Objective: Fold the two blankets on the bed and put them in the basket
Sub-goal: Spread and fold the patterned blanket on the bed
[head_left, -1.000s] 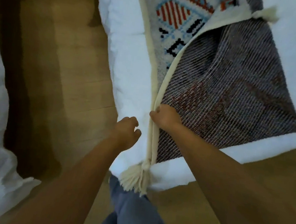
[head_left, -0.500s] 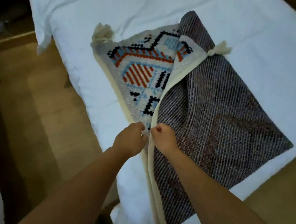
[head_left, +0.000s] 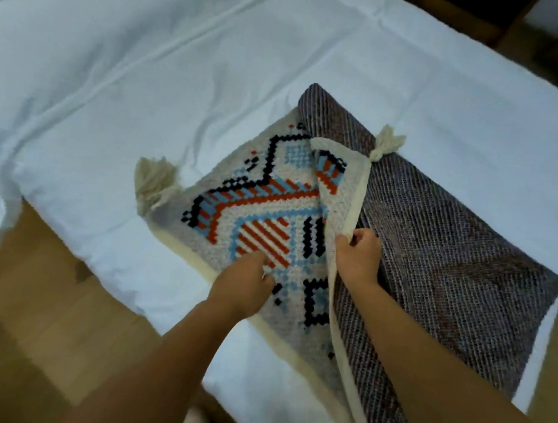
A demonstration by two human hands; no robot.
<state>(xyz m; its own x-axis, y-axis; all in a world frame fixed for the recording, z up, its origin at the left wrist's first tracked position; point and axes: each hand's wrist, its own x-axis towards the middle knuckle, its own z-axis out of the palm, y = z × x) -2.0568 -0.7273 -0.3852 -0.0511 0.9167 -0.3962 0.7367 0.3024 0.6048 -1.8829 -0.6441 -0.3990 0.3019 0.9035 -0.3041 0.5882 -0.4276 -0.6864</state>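
A cream-bordered woven blanket with an orange, blue and black stitched pattern (head_left: 264, 209) lies on the white-sheeted bed (head_left: 149, 60), near its corner, with one half folded over so its dark striped underside (head_left: 437, 262) faces up. The folded half's cream edge runs from the tassel (head_left: 386, 143) at the far end back toward the person, and this line is the blanket's long axis. The right hand (head_left: 357, 254) pinches that edge about midway along it, fingers closed on the border. The left hand (head_left: 246, 283) lies just to its left, fingers curled and pressing on the patterned face. The uncovered pattern extends left of the right-hand grip, so squaring the fold probably means carrying the edge that way. No basket is in view.
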